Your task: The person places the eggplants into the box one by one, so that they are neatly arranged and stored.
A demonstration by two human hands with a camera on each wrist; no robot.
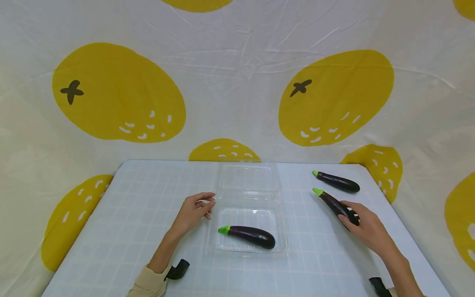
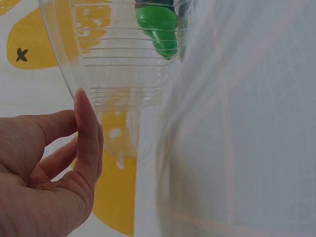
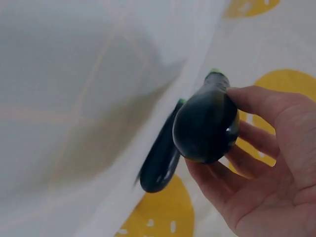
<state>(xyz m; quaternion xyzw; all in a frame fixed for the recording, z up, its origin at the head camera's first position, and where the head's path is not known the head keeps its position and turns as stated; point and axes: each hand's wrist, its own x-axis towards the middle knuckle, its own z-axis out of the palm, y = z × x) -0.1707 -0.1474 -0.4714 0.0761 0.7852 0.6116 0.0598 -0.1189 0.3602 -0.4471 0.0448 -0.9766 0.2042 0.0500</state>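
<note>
My right hand (image 1: 365,227) grips a dark purple eggplant (image 1: 334,203) by its rounded end, its green stem pointing away to the left. In the right wrist view, the thumb and fingers wrap around that eggplant (image 3: 205,123). A clear plastic clamshell box (image 1: 283,243) lies with its lid (image 1: 248,177) folded back, and another eggplant (image 1: 254,236) rests inside it, stem to the left. My left hand (image 1: 193,212) is beside the box's left side, fingers loosely bent and holding nothing. In the left wrist view a fingertip (image 2: 80,96) is right at the box's rim.
A third eggplant (image 1: 338,182) lies on the table (image 1: 156,181) behind the one in my right hand. Behind the table's far edge hangs a white cloth (image 1: 230,90) printed with large yellow fruit.
</note>
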